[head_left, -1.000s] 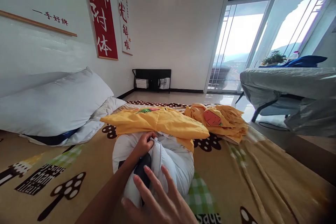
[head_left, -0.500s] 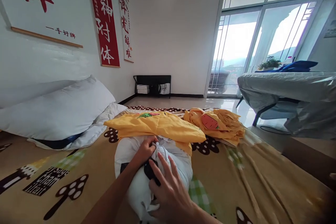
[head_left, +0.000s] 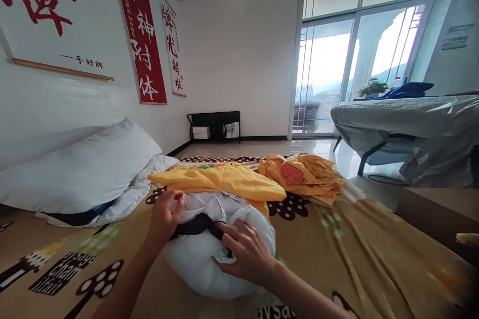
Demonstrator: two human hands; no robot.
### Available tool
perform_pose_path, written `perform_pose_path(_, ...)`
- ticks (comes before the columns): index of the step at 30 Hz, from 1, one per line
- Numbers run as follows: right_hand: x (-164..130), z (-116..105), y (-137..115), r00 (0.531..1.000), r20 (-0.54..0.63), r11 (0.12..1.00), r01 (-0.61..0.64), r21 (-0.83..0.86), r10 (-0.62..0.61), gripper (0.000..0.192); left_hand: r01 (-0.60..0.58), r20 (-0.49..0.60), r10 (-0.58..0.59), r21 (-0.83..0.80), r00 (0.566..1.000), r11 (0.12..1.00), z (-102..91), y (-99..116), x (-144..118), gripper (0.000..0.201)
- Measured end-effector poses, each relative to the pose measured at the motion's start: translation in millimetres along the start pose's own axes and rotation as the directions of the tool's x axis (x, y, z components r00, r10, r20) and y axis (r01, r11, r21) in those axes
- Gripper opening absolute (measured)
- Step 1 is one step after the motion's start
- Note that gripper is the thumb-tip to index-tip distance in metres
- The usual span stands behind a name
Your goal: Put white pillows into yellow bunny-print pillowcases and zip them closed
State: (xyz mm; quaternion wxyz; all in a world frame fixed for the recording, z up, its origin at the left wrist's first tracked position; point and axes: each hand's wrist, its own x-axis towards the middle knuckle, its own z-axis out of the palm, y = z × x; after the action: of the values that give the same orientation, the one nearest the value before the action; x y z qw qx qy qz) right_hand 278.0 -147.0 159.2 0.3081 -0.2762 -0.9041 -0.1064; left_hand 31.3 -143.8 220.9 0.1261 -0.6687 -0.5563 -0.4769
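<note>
A: Two bare hands down low, both on a puffy white pillow (head_left: 204, 264).
B: Where on it?
A: Left hand (head_left: 166, 212) at the pillow's left top edge, fingers curled shut, pinching white cloth. Right hand (head_left: 245, 254) on the near right side, fingers bent, grip closed on a fold of white cloth.
B: And that dark bit?
A: A black strip (head_left: 196, 224) stretched across the top of the pillow, between the two hands. Right fingertips touching its end. Hard to tell what sort of thing.
B: Where is the pillow lying?
A: On a tan blanket (head_left: 355, 259) with brown mushroom shapes and dark letters, spread over the bed. Right in front, in the middle.
B: Behind the pillow?
A: A yellow shirt (head_left: 220, 182) laid flat, touching the far side of the pillow, with a green and pink picture on it. Just beside it on the right, a bunched yellow cloth (head_left: 303, 179) with a red strawberry patch.
B: On the left?
A: A big white pillow (head_left: 78, 172) leaning by the wall, on top of a white quilt, with something dark blue under it.
B: On the wall?
A: Red banner (head_left: 140, 35) with white letters, plus two white ones with red and black writing.
B: Far off?
A: Black low shelf (head_left: 215, 124) by the back wall. Tall glass doors (head_left: 352, 65), bright outside. Grey covered furniture (head_left: 411, 129) on the right, blue cloth on top.
</note>
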Motion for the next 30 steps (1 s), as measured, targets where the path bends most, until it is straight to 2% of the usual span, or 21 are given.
perform_pose_path(2,1,-3,1,0.999,0.034,1.0,-0.002,0.007,0.002,0.039,-0.005,0.12,-0.004,0.076,0.993,0.997,-3.0,-16,14,0.024)
perform_pose_path(5,3,-6,0,0.998,0.067,1.0,-0.004,0.019,0.003,0.039,-0.08,0.301,0.0,0.252,0.954,0.964,2.7,-28,32,0.031)
perform_pose_path(8,4,-7,-3,0.996,0.093,1.0,-0.01,0.029,0.007,0.039,-0.156,0.428,-0.046,0.425,0.902,0.892,12.1,-27,38,0.038)
perform_pose_path(11,6,-6,-8,0.992,0.126,1.0,0.016,0.017,-0.018,0.042,-0.222,0.489,-0.062,0.501,0.87,0.836,21.6,-24,36,0.04)
perform_pose_path(13,7,-7,-13,0.987,0.151,0.999,0.051,0.008,-0.052,0.043,-0.249,0.486,-0.035,0.507,0.873,0.825,27.0,-27,34,0.039)
perform_pose_path(15,10,-9,-18,0.98,0.178,0.996,0.09,0.002,-0.089,0.045,-0.241,0.444,-0.015,0.513,0.896,0.824,30.4,-33,34,0.037)
perform_pose_path(20,14,-11,-22,0.973,0.207,0.994,0.106,-0.023,-0.099,0.047,-0.162,0.274,-0.005,0.58,0.962,0.799,28.2,-56,34,0.029)
perform_pose_path(22,15,-11,-22,0.975,0.209,0.996,0.09,-0.028,-0.082,0.046,-0.101,0.24,-0.051,0.579,0.969,0.809,27.2,-64,32,0.03)
perform_pose_path(26,17,-11,-25,0.971,0.22,0.995,0.097,-0.009,-0.092,0.046,0.06,0.288,-0.262,0.56,0.921,0.826,32.8,-76,27,0.03)
perform_pose_path(30,18,-11,-30,0.971,0.222,0.996,0.086,0.018,-0.087,0.046,0.249,0.207,-0.421,0.553,0.883,0.795,40.1,-90,23,0.027)
